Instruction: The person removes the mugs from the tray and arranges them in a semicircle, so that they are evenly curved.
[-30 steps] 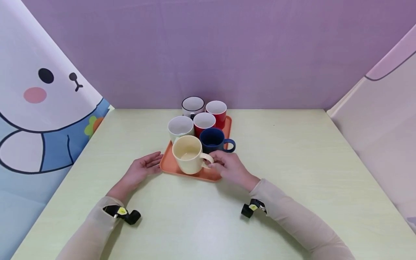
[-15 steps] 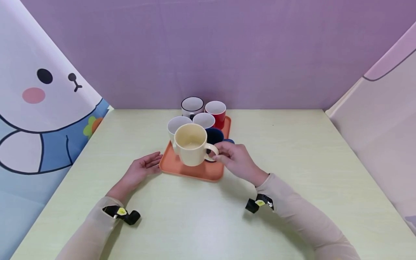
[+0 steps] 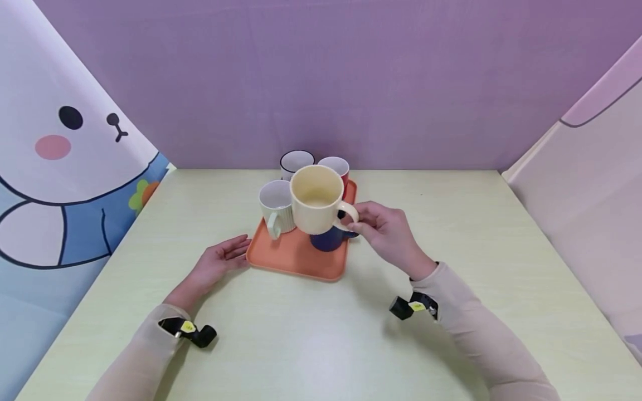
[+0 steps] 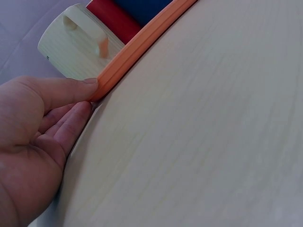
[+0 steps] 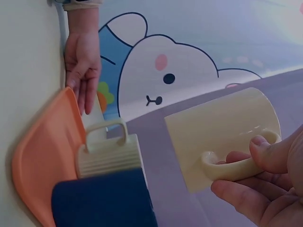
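Note:
My right hand [image 3: 388,236] pinches the handle of a cream mug [image 3: 316,203] between thumb and fingers. The mug hangs upright above an orange tray [image 3: 288,257]. Behind and below it stands a navy mug [image 3: 328,239], partly covered. To its left on the tray is a pale ribbed mug [image 3: 278,209], handle toward me. My left hand [image 3: 215,267] lies on the table at the tray's left front corner. In the left wrist view its thumb [image 4: 71,90] touches the tray's rim [image 4: 128,59], with its other fingers fairly straight.
A white mug with a black rim [image 3: 297,161] and a red mug [image 3: 335,164] stand at the tray's back. Another red mug [image 4: 113,19] shows in the left wrist view. A purple backdrop [image 3: 321,83] rises behind the pale table [image 3: 321,334].
My right hand has lifted the cream mug off the tray's front, moving it up, away from me and slightly right. It now covers the nearer red mug. My left hand has stayed put.

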A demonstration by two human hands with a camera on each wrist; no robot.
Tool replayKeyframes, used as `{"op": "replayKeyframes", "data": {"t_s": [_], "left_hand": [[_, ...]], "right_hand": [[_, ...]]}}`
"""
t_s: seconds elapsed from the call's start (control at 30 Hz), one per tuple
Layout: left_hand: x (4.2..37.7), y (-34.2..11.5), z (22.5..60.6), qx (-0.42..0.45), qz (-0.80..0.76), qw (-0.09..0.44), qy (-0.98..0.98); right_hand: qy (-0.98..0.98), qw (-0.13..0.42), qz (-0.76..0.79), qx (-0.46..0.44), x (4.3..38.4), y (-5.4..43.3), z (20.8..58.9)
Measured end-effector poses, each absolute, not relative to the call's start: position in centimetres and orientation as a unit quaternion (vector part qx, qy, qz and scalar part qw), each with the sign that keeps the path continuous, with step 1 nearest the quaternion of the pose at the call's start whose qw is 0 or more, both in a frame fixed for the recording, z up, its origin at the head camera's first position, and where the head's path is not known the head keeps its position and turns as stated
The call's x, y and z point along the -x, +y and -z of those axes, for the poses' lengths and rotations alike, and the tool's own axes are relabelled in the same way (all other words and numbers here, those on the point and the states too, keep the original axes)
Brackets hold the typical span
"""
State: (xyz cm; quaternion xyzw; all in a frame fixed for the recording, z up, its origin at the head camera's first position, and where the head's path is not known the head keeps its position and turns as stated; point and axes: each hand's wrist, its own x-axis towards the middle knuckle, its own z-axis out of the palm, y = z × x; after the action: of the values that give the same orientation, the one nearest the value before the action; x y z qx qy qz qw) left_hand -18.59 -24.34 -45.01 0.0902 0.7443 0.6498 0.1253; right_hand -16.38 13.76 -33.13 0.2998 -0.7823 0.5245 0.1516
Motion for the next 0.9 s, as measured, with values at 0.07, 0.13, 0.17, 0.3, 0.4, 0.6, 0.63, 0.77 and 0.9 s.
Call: {"op": "replayKeyframes", "data": {"t_s": [0.07,0.13,0.17,0.3,0.4,0.6,0.63,0.77,0.9], "left_hand": [[18.6,-24.4,45.0,-0.09,-0.648,0.125,0.746],[18.6,-24.4,45.0,-0.091,-0.646,0.125,0.747],[18.6,-24.3,45.0,-0.092,-0.647,0.125,0.747],[18.6,-24.3,45.0,-0.09,-0.643,0.127,0.75],[18.6,-24.3,44.9,-0.088,-0.638,0.127,0.754],[18.6,-24.4,45.0,-0.091,-0.64,0.125,0.753],[18.6,-24.4,45.0,-0.091,-0.64,0.125,0.752],[18.6,-24.3,44.9,-0.092,-0.638,0.122,0.755],[18.5,-24.2,44.9,-0.092,-0.638,0.12,0.755]], "right_hand": [[-0.786,0.166,-0.52,-0.29,16.6,14.2,32.8],[-0.785,0.175,-0.523,-0.28,16.8,14.7,32.6],[-0.785,0.179,-0.526,-0.274,16.9,15.0,32.5],[-0.781,0.194,-0.536,-0.255,17.4,16.0,32.3],[-0.782,0.201,-0.541,-0.235,17.8,16.7,32.2],[-0.79,0.213,-0.54,-0.197,18.4,17.9,32.3],[-0.79,0.213,-0.541,-0.192,18.5,18.0,32.3],[-0.79,0.212,-0.547,-0.177,18.9,18.6,32.6],[-0.797,0.214,-0.542,-0.16,19.1,19.2,32.9]]}}
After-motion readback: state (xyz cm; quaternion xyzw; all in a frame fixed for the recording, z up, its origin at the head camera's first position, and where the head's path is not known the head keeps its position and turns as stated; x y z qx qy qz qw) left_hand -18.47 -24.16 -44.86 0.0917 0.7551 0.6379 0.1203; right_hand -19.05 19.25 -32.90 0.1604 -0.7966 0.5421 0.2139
